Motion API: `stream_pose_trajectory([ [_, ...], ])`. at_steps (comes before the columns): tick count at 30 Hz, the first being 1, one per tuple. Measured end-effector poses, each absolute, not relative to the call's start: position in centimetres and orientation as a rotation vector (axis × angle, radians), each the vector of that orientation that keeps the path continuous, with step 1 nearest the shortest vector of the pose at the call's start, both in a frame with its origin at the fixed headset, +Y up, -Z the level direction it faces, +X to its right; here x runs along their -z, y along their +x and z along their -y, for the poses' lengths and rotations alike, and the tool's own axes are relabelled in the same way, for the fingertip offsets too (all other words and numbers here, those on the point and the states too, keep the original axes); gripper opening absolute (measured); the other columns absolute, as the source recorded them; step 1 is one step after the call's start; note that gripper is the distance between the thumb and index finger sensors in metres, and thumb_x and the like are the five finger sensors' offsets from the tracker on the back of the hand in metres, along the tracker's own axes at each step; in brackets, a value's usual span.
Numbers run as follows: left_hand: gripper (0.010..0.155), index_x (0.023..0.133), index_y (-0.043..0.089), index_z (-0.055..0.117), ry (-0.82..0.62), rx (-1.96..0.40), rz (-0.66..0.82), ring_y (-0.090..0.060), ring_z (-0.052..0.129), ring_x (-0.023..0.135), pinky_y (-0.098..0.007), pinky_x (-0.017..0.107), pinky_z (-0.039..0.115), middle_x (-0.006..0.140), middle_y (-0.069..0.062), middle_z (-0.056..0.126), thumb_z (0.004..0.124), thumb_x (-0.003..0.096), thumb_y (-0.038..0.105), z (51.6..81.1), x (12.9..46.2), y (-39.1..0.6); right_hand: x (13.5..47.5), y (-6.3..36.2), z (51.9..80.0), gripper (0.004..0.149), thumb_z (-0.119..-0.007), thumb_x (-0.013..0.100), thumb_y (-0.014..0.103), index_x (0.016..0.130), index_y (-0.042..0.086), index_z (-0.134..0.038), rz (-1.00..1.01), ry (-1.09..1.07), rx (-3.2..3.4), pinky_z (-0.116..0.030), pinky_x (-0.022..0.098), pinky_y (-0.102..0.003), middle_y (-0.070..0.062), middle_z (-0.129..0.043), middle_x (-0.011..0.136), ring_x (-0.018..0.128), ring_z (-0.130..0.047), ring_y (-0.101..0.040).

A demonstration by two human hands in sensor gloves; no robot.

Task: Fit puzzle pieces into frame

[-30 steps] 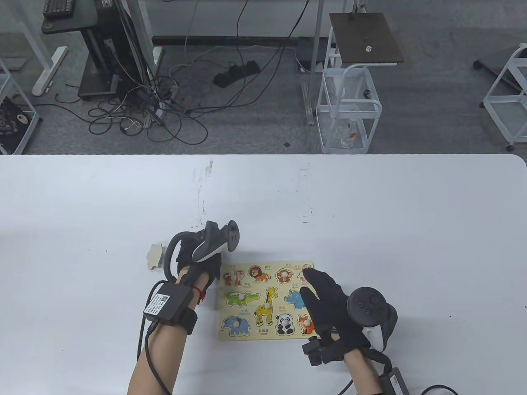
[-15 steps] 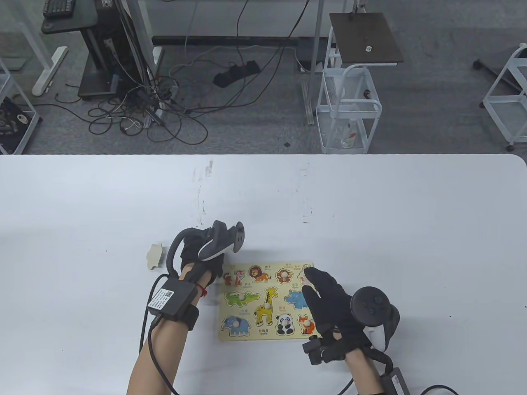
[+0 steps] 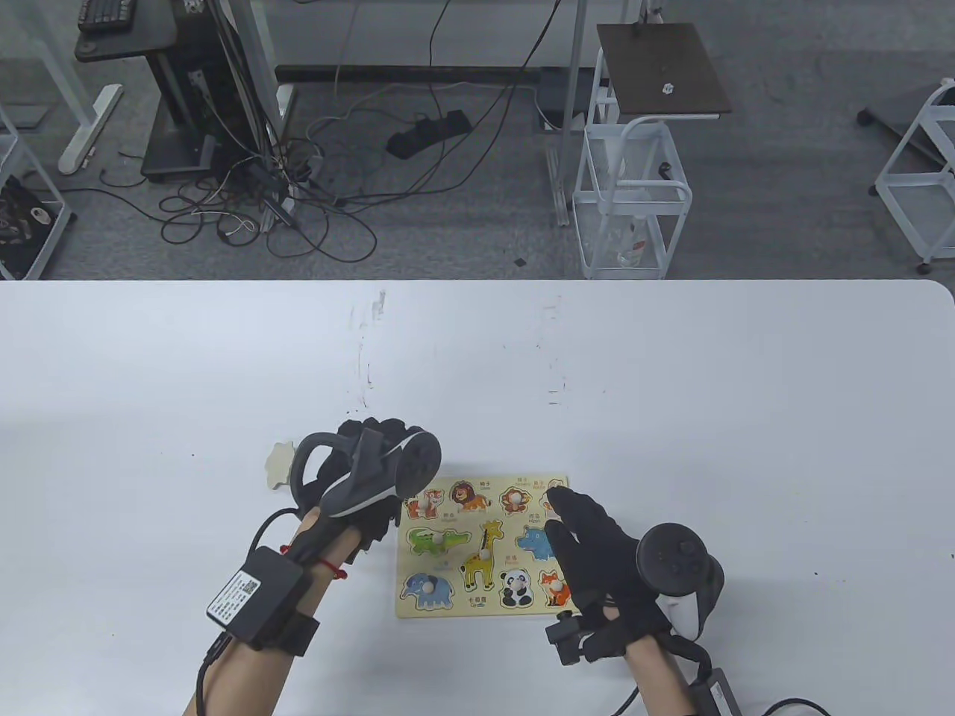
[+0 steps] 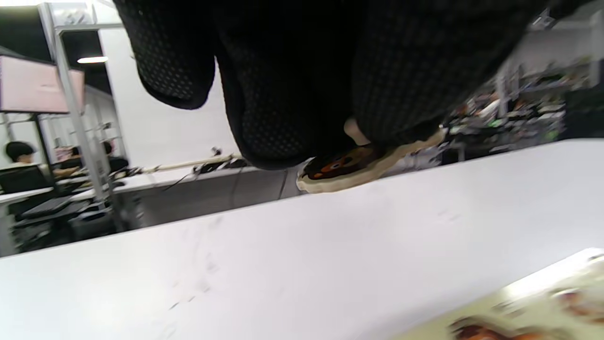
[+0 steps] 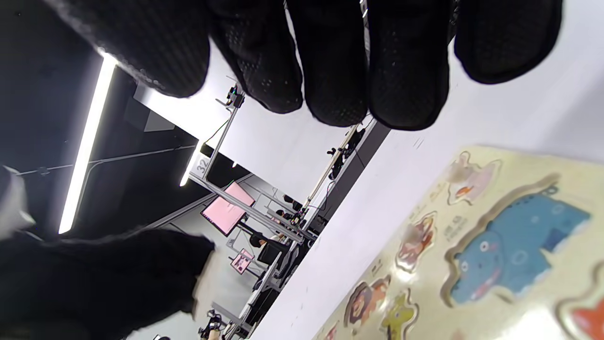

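Observation:
The wooden puzzle frame (image 3: 477, 610) lies flat on the table with several animal pieces seated in it. It also shows in the right wrist view (image 5: 524, 170) and blurred in the left wrist view (image 4: 542, 288). My left hand (image 3: 365, 440) hovers at the frame's far left corner. In the left wrist view its fingers (image 4: 283, 94) pinch a brown and orange piece (image 4: 344, 167), tilted above the table; the table view hides it. My right hand (image 3: 561, 514) is spread open over the frame's right side, fingers (image 5: 401, 71) above the blue hippo piece (image 5: 514, 245).
A pale piece (image 3: 277, 464) lies face down on the table just left of my left hand. The table's far edge (image 3: 477, 281) is well behind the frame. Cables run from both wrists toward the near edge.
My left hand has rolled and shifted a little left and toward me, its forearm swinging left. The tiger piece in the frame's far left slot now shows. My right hand has barely moved.

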State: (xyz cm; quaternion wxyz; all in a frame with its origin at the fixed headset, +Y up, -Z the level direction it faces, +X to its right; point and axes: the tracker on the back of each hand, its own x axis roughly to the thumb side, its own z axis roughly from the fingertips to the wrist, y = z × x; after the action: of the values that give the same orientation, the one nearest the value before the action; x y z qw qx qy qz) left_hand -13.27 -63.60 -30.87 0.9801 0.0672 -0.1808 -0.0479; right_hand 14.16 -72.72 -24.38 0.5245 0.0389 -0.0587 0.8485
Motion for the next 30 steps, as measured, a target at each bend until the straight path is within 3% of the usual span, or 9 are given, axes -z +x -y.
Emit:
stream_pose_trajectory([
  [4,0.047,0.083,0.032,0.090,0.242,0.095,0.505,-0.017,0.112,0.063,-0.047,0.064,0.085,0.082,-0.001,0.104,0.097,0.0366,0.037,62.3,26.5,-11.3,24.1,13.3,72.4,0.062,-0.078,0.042,0.049,0.092,0.014,-0.079,0.105,0.151,-2.000,-0.071,0.050,-0.066,-0.017,-0.080,0.091,0.070,-0.092,-0.049],
  [9,0.047,0.082,0.032,0.090,0.313,0.112,0.611,-0.016,0.112,0.064,-0.047,0.064,0.085,0.082,0.000,0.104,0.098,0.0361,0.035,63.9,22.3,-8.5,24.0,12.3,72.6,0.064,-0.080,0.040,0.052,0.088,0.010,-0.084,-0.024,0.244,-1.953,-0.079,0.041,-0.060,-0.017,-0.088,0.083,0.058,-0.100,-0.044],
  [14,0.047,0.082,0.032,0.090,0.350,0.057,0.641,-0.017,0.113,0.063,-0.047,0.063,0.086,0.081,-0.001,0.104,0.099,0.0359,0.035,66.0,20.8,-7.4,24.2,11.7,73.2,0.061,-0.083,0.040,0.050,0.083,0.007,-0.088,-0.168,0.265,-1.903,-0.082,0.035,-0.057,-0.018,-0.093,0.075,0.048,-0.103,-0.042],
  [23,0.050,0.082,0.030,0.091,0.466,-0.036,0.644,-0.016,0.114,0.060,-0.046,0.061,0.087,0.079,-0.001,0.106,0.102,0.0338,0.036,67.9,20.0,-7.2,24.6,12.0,73.9,0.048,-0.087,0.040,0.040,0.072,0.005,-0.095,-0.209,0.234,-1.914,-0.086,0.027,-0.052,-0.016,-0.100,0.061,0.032,-0.106,-0.035],
  [30,0.052,0.084,0.035,0.088,0.510,-0.097,0.492,-0.014,0.108,0.064,-0.045,0.066,0.081,0.081,0.004,0.100,0.099,0.0342,0.044,68.0,19.6,-8.6,24.8,12.3,74.5,0.045,-0.088,0.040,0.038,0.070,0.006,-0.097,-0.164,0.146,-1.818,-0.087,0.024,-0.050,-0.016,-0.102,0.058,0.028,-0.108,-0.032],
])
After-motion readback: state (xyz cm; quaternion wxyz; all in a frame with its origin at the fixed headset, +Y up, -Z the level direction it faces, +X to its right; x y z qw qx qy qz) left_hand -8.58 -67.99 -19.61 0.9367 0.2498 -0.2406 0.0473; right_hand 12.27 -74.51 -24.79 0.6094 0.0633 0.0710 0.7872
